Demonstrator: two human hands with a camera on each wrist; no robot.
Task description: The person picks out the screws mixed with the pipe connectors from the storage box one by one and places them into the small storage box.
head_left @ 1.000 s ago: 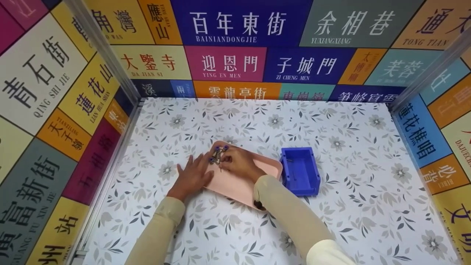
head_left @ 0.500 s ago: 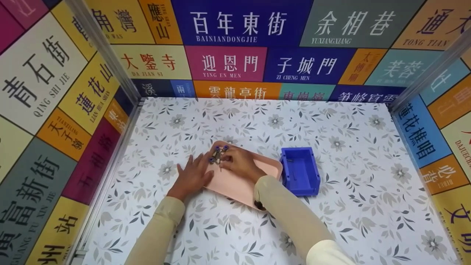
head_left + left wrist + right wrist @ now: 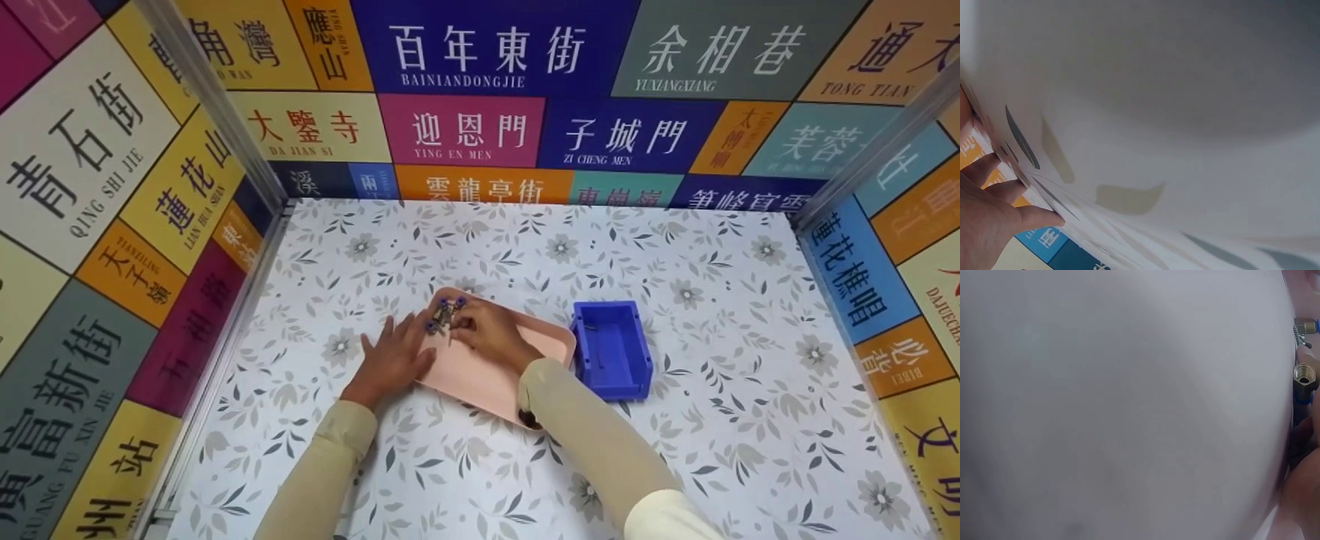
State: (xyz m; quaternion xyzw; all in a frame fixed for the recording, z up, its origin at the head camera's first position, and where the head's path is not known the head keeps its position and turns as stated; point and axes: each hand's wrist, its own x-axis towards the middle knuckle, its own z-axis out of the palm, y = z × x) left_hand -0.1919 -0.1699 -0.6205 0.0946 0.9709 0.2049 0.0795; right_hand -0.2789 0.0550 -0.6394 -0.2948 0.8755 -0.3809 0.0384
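Note:
On a pink tray [image 3: 480, 382] lies a small cluster of brass fittings [image 3: 444, 311] with blue collars. My right hand [image 3: 491, 330] bends its fingers at the cluster's near side and pinches a thin, screw-like metal piece [image 3: 450, 340], mostly hidden by the fingertips. In the right wrist view, a threaded brass fitting [image 3: 1304, 377] sits beside the fingers, with small metal pieces [image 3: 1300, 337] above it. My left hand [image 3: 390, 360] lies with fingers spread at the tray's left edge; its fingers [image 3: 1039, 216] are straight in the left wrist view.
A blue plastic bin [image 3: 619, 349] stands just right of the tray, with a few thin dark pieces [image 3: 591, 328] inside. A floral cloth [image 3: 720, 420] covers the table. Panels printed with street names [image 3: 480, 131] enclose the back and sides.
The right fingertips shift very slightly at the fittings. The left hand, tray and bin stay where they were.

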